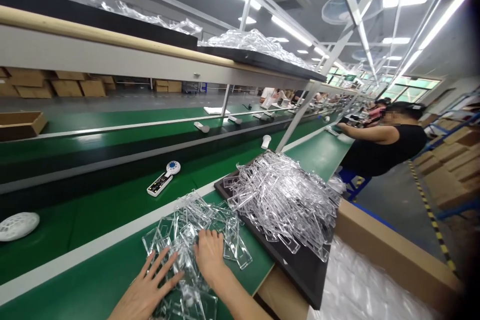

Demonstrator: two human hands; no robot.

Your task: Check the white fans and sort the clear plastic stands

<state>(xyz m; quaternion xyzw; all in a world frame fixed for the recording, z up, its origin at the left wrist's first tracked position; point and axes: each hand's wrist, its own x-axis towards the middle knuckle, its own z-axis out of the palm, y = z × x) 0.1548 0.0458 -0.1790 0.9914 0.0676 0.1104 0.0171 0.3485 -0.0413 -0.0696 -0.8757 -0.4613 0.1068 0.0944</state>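
Seems to be moving clear plastic pieces (pixel 186 237) about at seven o'clock, with a spread left hand (pixel 145 282), gripping nothing; cannot tell about any grip in the right hand (pixel 210 254). Next, likely calls for gentle untangling.

Green worktop (pixel 93 287) had a white strip (pixel 93 250) along its far edge. Loose clear plastic pieces (pixel 193 212) lay heaped on it. Dark tray (pixel 300 277) sat to their right, overhanging the near edge, piled with more clear frames (pixel 285 195). Shelf (pixel 131 58) above carried black trays (pixel 258 57), also heaped with clear plastic (pixel 251 40).
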